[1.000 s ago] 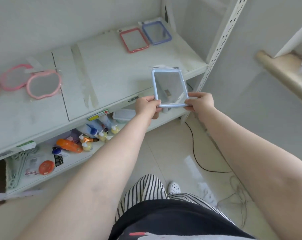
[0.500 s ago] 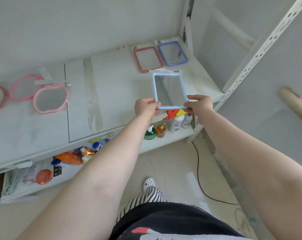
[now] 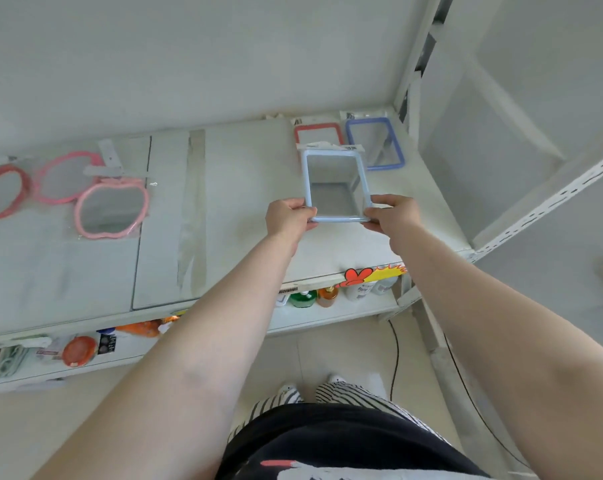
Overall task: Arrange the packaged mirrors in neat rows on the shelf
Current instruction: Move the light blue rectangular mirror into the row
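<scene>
Your left hand and right hand pinch the near corners of a light-blue rectangular framed mirror in clear packaging, fingers curled round its lower edge, above the white metal shelf. Behind it lie a red-framed rectangular mirror and a dark-blue-framed one, side by side.

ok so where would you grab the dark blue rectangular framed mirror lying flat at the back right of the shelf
Take the dark blue rectangular framed mirror by its near short edge, coming from the front. It lies flat on the white shelf with its long sides running front to back, close beside the red framed mirror, so a side approach looks cramped.
</scene>
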A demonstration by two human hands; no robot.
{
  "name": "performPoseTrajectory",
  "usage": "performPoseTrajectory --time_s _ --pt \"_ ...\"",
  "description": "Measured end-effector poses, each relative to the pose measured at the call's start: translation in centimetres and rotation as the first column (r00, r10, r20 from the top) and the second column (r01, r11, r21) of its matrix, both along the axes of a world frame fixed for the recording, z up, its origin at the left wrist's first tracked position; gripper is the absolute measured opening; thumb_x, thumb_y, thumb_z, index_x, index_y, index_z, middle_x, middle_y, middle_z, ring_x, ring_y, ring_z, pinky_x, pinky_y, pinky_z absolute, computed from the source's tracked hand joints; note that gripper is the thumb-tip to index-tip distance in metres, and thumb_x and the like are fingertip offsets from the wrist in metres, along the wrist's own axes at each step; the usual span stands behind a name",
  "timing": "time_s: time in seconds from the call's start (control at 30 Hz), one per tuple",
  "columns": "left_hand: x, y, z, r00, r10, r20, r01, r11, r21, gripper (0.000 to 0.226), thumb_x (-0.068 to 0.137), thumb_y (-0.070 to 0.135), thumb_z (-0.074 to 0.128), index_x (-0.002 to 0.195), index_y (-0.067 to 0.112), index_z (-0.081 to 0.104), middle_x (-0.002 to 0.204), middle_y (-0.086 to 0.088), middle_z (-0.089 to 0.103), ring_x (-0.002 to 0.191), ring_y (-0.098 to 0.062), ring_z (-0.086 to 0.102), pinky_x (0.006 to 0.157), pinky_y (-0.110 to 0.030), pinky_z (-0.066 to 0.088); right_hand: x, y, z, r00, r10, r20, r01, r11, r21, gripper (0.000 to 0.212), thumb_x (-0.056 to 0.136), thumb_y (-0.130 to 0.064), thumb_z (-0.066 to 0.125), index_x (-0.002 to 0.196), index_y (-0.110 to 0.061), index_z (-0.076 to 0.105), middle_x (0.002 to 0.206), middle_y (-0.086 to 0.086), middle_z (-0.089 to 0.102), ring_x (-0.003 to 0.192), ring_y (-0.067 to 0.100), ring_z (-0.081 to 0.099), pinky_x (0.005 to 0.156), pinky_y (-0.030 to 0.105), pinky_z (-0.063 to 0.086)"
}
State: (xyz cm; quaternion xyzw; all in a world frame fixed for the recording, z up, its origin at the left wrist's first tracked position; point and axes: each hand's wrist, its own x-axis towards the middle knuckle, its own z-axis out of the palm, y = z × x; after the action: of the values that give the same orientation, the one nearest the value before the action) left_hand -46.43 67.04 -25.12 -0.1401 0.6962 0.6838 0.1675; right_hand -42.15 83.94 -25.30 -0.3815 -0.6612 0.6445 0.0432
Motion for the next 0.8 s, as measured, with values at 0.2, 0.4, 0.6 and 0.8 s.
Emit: performPoseTrajectory --time_s 0.2,0.4,0.6,0.8 --pt "-2.7 -1.2 -0.5 0.985 0.174 0.001 -0.174 0.983 -0.050 0.043 0.086 -0.002 0.062 0.128 -0.004 0.054 0.108 -0.011 0.058 0.067 -0.014 0.060 0.078 -0.024 0.055 -5.7 -0.8 0.6 0.976 0.215 0.038 -0.218 0.967 0.128 0.035 0.080 -0.001 0.069 0.114 -0.009 0.067 0.082 0.014 0.063 0.055 0.016 0.053 0.065 0.025 0.050" --pt "-5.4 -3.9 -0.7 0.961 0.273 -0.052 -0.277 0.930 -0.242 0.036 0.086 0.010 0.063 0.123 0.009 0.063 0.101 -0.010 0.069 0.068 -0.023 0.064 0.067 -0.026 0.051 -9.2 -3.8 0.0 0.947 0.322 0.021 -0.322 0.940 0.115 0.035 0.080 -0.003 0.072 0.114 -0.011 0.068 0.088 0.009 0.064 0.056 0.012 0.058 0.052 0.017 0.048" --pt "-9.1 -5.9 -2.6 0.955 0.279 -0.102 -0.297 0.894 -0.335 0.029 0.085 0.009 0.063 0.113 0.008 0.070 0.105 -0.016 0.073 0.092 -0.031 0.070 0.084 -0.035 0.056 -13.2 -5.9 -1.9 0.919 0.394 0.034 -0.395 0.910 0.128 0.042 0.081 -0.004 0.071 0.121 -0.010 0.064 0.100 0.010 0.068 0.074 0.021 0.065 0.072 0.029 0.054" --pt "-13.4 -7.5 -5.6 0.957 0.244 -0.159 -0.289 0.862 -0.416 0.029 0.087 0.008 0.062 0.116 0.006 0.069 0.110 -0.016 0.071 0.102 -0.030 0.067 0.085 -0.029 0.052 -17.1 -7.8 -4.7 0.905 0.422 0.053 -0.424 0.885 0.192 0.042 0.080 -0.007 0.072 0.121 -0.010 0.061 0.072 -0.004 0.060 0.075 0.021 0.064 0.050 0.022 0.041"
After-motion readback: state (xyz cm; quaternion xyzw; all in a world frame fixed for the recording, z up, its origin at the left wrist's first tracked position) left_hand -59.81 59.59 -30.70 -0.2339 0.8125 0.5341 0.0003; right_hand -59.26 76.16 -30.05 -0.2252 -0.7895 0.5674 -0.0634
